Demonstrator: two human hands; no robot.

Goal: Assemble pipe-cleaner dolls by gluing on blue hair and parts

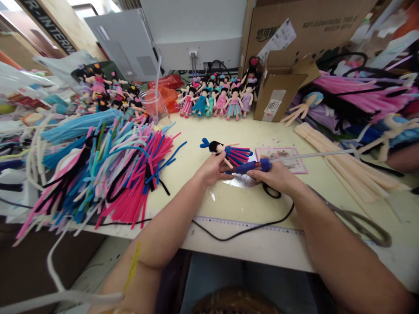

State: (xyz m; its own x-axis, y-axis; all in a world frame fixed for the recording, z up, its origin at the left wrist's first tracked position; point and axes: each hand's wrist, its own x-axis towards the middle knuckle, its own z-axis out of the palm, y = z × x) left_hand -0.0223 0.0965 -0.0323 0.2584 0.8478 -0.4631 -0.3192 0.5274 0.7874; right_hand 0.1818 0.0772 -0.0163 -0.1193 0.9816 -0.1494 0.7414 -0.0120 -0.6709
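Observation:
My left hand (213,170) is closed around a small pipe-cleaner doll (238,155) near the middle of the table. The doll lies sideways, with black hair, a blue bow on its head to the left and a blue-and-pink striped skirt to the right. In my right hand (274,175) is a blue glue gun (251,166), its nozzle pointing left, close under the doll's skirt. A long pale glue stick (314,154) sticks out of its back end. Beneath the gun lies a shiny round disc (240,180). Whether the nozzle touches the doll I cannot tell.
Bundles of coloured pipe cleaners (131,174) cover the left side. Finished dolls (216,98) stand in rows at the back, beside a small cardboard box (276,93). Beige pipe cleaners (347,161) and large scissors (360,220) lie right. A black cable (225,239) crosses the front edge.

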